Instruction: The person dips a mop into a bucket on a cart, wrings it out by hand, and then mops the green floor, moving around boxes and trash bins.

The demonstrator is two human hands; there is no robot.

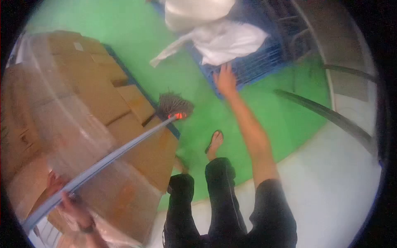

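Observation:
My left hand (74, 206) is wrapped round the pale shaft of a mop (124, 148) at the lower left. The shaft slants away to a grey string mop head (174, 103) with an orange-red clamp, lying on the green floor. My right hand (226, 80) reaches forward with its fingers stretched apart, fingertips right at the lower edge of a crumpled white sack (227, 43). That sack lies over a blue plastic pallet (252, 71), one end trailing off to the left.
Stacked cardboard boxes (87, 74), partly covered by clear wrap, fill the left side on a blue pallet. Another bulky white sack (196, 12) is at the top. Dark curved bars (326, 111) cross the right side. My sandalled foot (215, 142) stands on the green floor (252, 120).

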